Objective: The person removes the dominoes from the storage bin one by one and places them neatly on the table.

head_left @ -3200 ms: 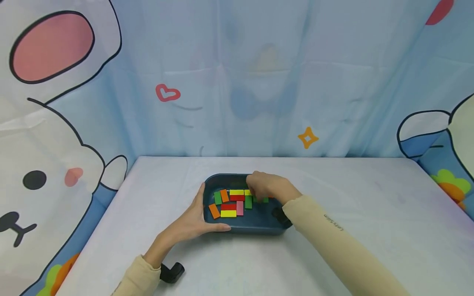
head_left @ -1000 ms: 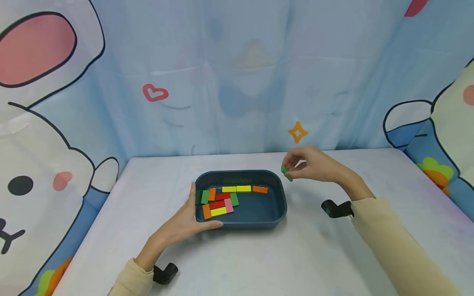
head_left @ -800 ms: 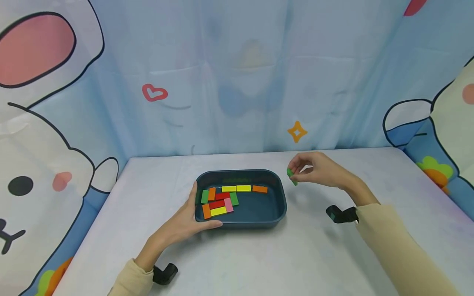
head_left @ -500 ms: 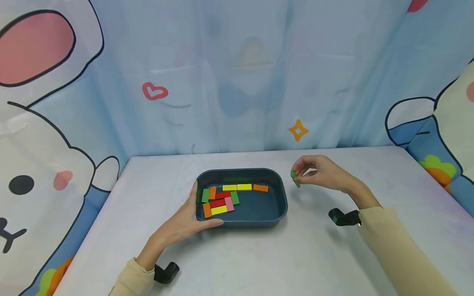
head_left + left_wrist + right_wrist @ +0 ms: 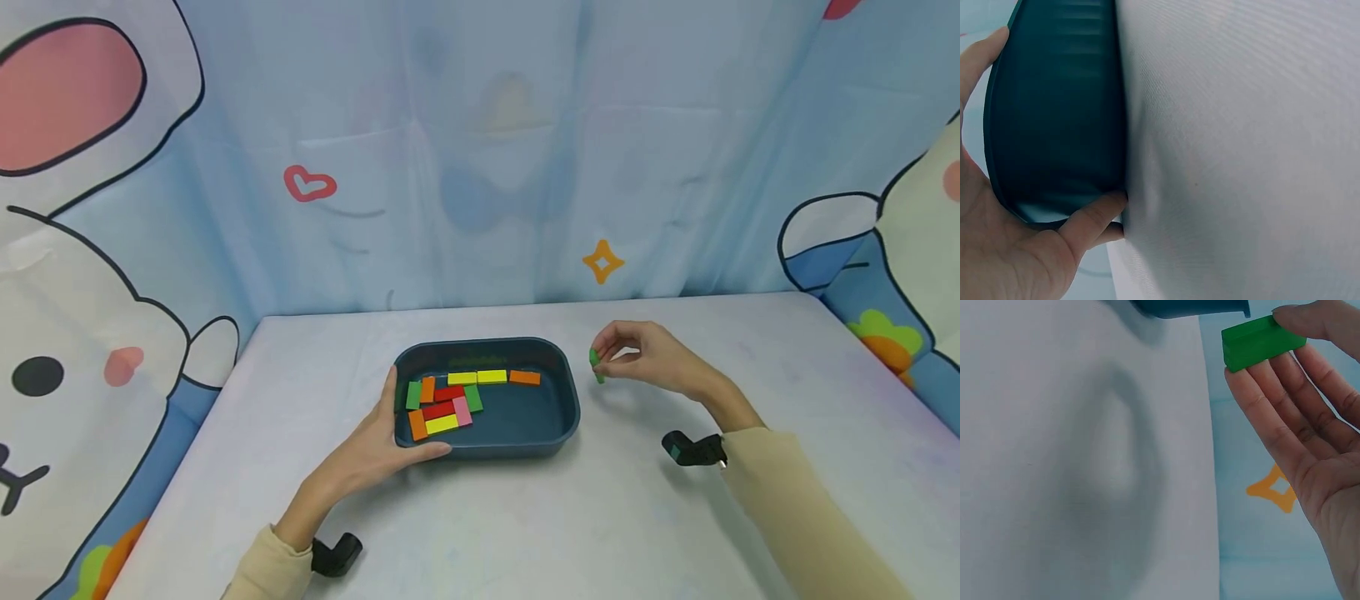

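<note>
A dark blue rectangular tray [image 5: 525, 433] lies on the table with several small coloured blocks inside. My left hand [image 5: 378, 450] holds its left end, thumb along the front wall and fingers at the left side. In the left wrist view the fingers [image 5: 1099, 219] press against the tray wall [image 5: 1054, 125]. My right hand [image 5: 648, 358] is raised to the right of the tray, pinching a green block [image 5: 1260, 344] between thumb and fingertips. Inside the tray, a pink block [image 5: 462, 411], red block [image 5: 439, 410] and green block [image 5: 473, 397] sit grouped at the left.
An orange block [image 5: 524, 377] lies near the tray's back wall, right of two yellow ones. A white cloth covers the table [image 5: 525, 525]. A printed blue curtain [image 5: 487, 208] hangs behind it. Black cameras [image 5: 693, 449] are worn on both wrists.
My right hand was inside the tray; it came out pinching a green block, then shifted slightly right and down. The left hand keeps its hold on the tray.
</note>
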`<action>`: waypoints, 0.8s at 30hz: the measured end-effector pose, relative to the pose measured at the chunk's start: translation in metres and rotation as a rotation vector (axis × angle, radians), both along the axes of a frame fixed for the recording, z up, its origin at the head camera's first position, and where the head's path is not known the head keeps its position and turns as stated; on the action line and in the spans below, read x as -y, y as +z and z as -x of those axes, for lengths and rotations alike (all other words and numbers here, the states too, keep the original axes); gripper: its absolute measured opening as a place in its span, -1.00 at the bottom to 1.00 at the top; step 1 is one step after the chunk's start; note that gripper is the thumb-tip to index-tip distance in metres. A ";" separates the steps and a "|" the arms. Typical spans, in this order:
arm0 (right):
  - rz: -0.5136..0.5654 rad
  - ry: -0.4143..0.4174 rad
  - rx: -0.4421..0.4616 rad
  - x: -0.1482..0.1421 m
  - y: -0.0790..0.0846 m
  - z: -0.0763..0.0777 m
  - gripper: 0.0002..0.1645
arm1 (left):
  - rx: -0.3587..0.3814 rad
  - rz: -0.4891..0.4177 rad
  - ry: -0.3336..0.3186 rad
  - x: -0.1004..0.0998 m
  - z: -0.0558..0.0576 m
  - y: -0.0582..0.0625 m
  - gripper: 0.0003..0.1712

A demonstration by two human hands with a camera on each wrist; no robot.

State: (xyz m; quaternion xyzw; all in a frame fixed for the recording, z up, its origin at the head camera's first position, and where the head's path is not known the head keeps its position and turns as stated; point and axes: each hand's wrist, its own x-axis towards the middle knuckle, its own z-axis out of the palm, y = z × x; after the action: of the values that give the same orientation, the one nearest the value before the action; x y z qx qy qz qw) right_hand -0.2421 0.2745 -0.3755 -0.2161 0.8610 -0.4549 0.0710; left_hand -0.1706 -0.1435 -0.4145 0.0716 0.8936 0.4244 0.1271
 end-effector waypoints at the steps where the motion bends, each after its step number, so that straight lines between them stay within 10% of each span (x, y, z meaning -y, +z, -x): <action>1: 0.011 0.000 0.006 0.000 -0.002 0.000 -0.74 | 0.000 0.003 0.001 0.001 0.000 0.000 0.57; 24: -0.047 -0.002 0.063 -0.005 -0.026 0.013 -0.73 | 0.005 -0.015 0.002 0.002 0.001 -0.001 0.58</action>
State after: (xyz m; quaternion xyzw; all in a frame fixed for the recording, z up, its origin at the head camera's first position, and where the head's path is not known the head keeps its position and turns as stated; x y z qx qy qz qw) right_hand -0.2551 0.2798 -0.4011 -0.1991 0.8690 -0.4412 0.1029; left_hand -0.1716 -0.1451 -0.4160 0.0705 0.8901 0.4316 0.1283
